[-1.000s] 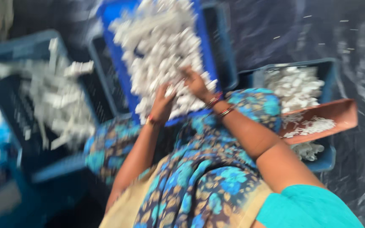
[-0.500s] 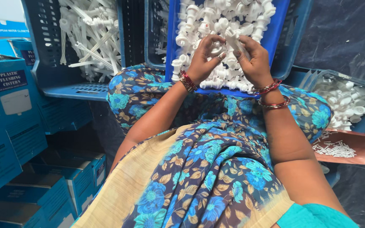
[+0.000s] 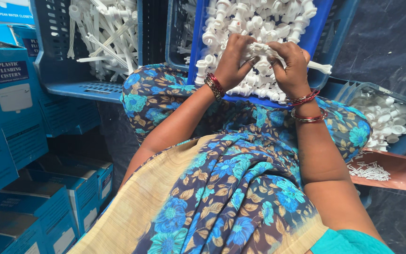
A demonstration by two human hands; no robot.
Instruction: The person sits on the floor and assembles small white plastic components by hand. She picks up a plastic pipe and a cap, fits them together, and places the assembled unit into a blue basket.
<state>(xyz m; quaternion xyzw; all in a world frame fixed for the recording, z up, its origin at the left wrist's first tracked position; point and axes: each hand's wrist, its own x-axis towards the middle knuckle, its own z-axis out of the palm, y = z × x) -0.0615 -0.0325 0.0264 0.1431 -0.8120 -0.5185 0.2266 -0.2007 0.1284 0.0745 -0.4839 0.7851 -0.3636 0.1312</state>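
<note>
Both hands have closed in since before: left hand (image 3: 231, 59) and right hand (image 3: 290, 63) fingers now grip one white plastic fitting (image 3: 278, 51) over the blue crate (image 3: 318, 33).

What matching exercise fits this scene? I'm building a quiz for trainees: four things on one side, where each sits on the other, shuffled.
Things:
1. long white rods
2. small white pins
3. white plastic fittings
4. blue cartons

Places:
A. in the blue tray on the lap
B. stacked at far left
C. on the reddish-brown tray
D. in the blue crate, upper left

Pairs: 1-D, 2-C, 3-A, 4-B
</note>
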